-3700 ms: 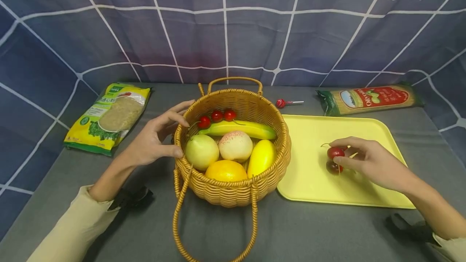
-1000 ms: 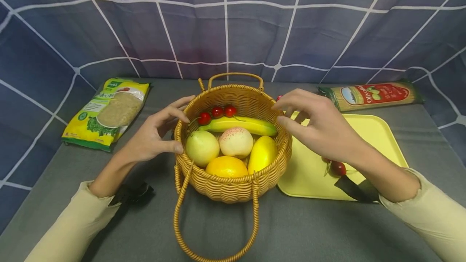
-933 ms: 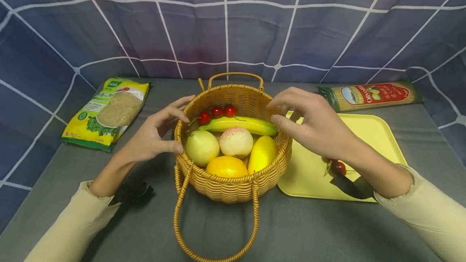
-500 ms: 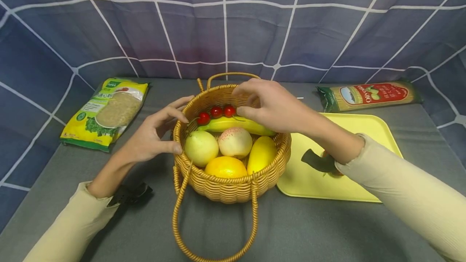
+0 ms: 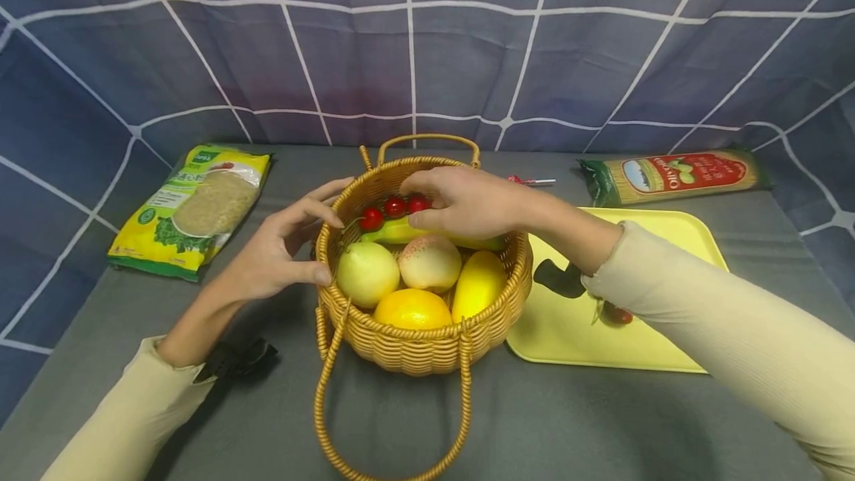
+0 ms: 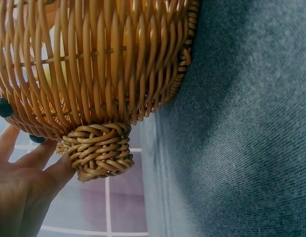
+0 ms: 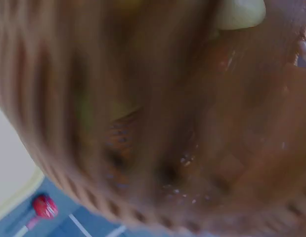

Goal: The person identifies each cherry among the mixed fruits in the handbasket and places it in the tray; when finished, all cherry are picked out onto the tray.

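Observation:
A tan wicker basket (image 5: 421,355) stands at the middle of the table, holding a pear (image 5: 367,273), a peach (image 5: 430,264), an orange (image 5: 413,309), a yellow mango-like fruit (image 5: 479,284), a banana (image 5: 394,231) and red cherries (image 5: 372,219). My left hand (image 5: 274,251) rests at its left rim with fingers spread, thumb outside; in the left wrist view, the fingers (image 6: 39,155) touch the wickerwork. Inside the basket, my right hand (image 5: 470,203) reaches over the banana, thumb and fingertips on either side of the rightmost cherry (image 5: 418,203). The right wrist view shows mostly blurred wicker.
To the right lies a yellow tray (image 5: 554,347) with a cherry (image 5: 617,314) partly behind the right sleeve. A lollipop (image 5: 531,181) and a spaghetti pack (image 5: 675,175) lie behind it. At left is a yellow food bag (image 5: 194,210). The basket handle (image 5: 320,421) hangs toward the front.
My right hand has come from the cherries on the tray, over the basket's right rim, and leftward to the cherries inside. The left hand has stayed at the rim.

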Demonstrator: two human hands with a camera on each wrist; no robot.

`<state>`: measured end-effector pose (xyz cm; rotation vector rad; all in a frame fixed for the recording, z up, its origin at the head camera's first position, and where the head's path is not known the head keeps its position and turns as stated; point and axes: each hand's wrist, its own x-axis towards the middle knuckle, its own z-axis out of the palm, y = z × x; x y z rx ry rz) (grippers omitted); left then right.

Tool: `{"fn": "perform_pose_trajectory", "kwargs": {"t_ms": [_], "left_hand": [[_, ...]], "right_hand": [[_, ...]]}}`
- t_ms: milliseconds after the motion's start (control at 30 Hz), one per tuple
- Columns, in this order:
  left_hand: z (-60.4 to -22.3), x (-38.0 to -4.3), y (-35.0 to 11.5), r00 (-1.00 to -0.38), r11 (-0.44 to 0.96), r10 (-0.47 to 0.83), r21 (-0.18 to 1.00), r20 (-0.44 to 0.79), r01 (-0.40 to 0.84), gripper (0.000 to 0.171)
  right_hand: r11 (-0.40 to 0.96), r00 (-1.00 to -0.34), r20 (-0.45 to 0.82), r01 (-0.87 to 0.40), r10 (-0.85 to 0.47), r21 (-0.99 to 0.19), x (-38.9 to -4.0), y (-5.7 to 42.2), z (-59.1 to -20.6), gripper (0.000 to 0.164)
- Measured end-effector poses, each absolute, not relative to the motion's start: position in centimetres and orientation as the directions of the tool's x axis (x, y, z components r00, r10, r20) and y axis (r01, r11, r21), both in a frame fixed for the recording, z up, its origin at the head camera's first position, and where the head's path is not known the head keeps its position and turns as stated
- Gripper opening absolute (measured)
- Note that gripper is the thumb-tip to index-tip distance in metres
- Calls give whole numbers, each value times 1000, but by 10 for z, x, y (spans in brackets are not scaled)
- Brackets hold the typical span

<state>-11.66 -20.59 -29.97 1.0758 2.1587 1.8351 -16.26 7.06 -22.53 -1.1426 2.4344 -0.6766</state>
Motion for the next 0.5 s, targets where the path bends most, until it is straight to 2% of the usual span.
{"fn": "perform_pose_trajectory", "kwargs": {"t_ms": [200, 400, 500], "left_hand": [[-298, -116, -206, -739, 6, 572, 899, 357, 439, 52], [-299, -117, -206, -735, 4, 578, 899, 355, 438, 50], [-299, -117, -205, -735, 0, 577, 900, 356, 436, 50]], "right_hand": [[513, -534, -138, -661, -834, -547, -164, 62, -203, 31], [558, -465, -308, -682, -830, -473, -167, 46, -186, 35], [542, -415, -350, -685, -840, -487, -171, 41, -182, 34]]}}
